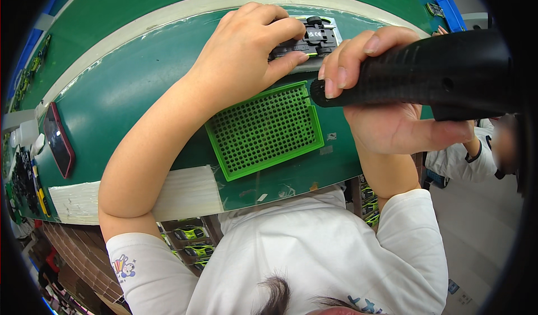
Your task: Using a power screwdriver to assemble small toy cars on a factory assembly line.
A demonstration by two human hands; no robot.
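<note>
An upside-down toy car (318, 33) with a black underside and small black wheels lies in a pale holder (337, 30) at the far middle of the table. My left hand (255, 43) grips the car's left end between thumb and fingers. My right hand (386, 85) is wrapped round a thick black electric screwdriver (443, 71), which slants in from the right close to the camera. Its bit does not show. Just nearer than the car, below my hands, sits a bright green tray (224, 166) with rows of small round holes.
A phone (58, 140) in a red case lies at the table's left. White tape strips (188, 194) cover part of the near edge. Beneath the table, several green-and-black toy cars (193, 234) sit in compartments. Another person's white sleeve (457, 161) shows at the right.
</note>
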